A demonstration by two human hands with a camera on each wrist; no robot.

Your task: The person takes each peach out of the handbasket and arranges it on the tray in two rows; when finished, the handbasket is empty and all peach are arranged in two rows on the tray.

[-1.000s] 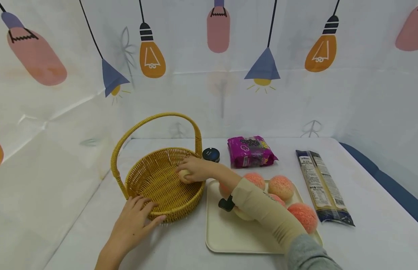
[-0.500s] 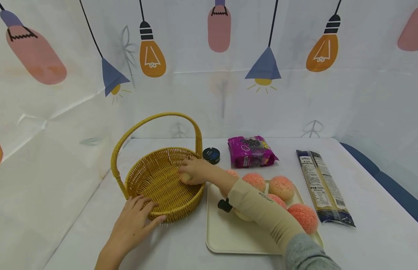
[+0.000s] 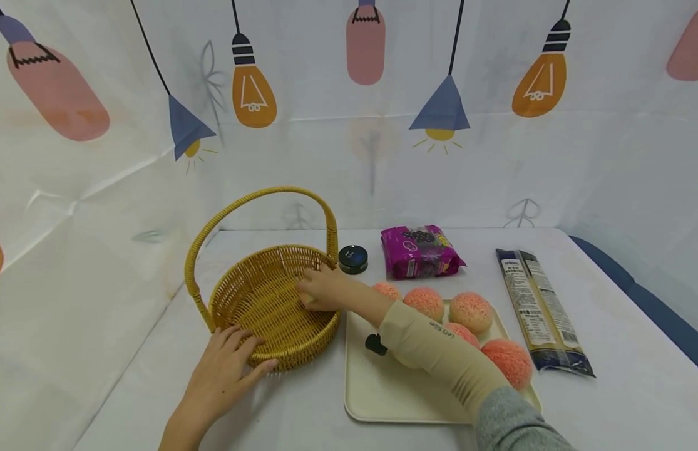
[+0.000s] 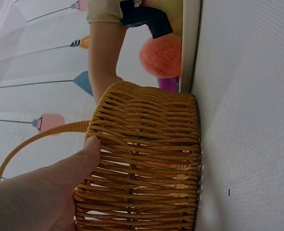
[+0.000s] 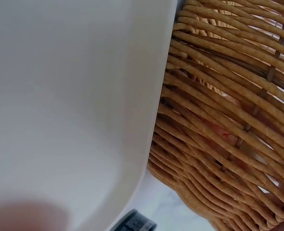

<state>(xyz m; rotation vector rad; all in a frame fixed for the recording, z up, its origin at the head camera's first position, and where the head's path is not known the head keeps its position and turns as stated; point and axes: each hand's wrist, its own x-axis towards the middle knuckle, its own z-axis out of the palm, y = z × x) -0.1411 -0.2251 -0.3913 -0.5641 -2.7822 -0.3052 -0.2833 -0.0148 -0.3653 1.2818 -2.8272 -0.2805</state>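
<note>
A yellow wicker basket (image 3: 292,357) with a tall arched handle stands left of the middle. My left hand (image 3: 227,369) holds its near left rim, thumb against the outer wall, as the left wrist view shows with the thumb (image 4: 91,149). Inside the basket, my right hand (image 3: 328,288) is low at the right side, fingers curled round a pale round fruit that they now mostly hide. Several pinkish-orange peaches (image 3: 471,313) lie on a cream tray (image 3: 405,401) under the right forearm. The right wrist view shows mainly the tray's rim and the basket's weave (image 5: 228,110).
Behind the basket stands a small dark-lidded jar (image 3: 353,259). A purple packet (image 3: 420,252) lies at the back, and a long packet (image 3: 543,313) of what look like noodles lies right of the tray. The basket's handle (image 3: 258,199) arches high over its opening.
My right hand has turned slightly inside the basket, and its fingers now cover most of the pale fruit that showed a second ago. The left hand and basket have stayed put.
</note>
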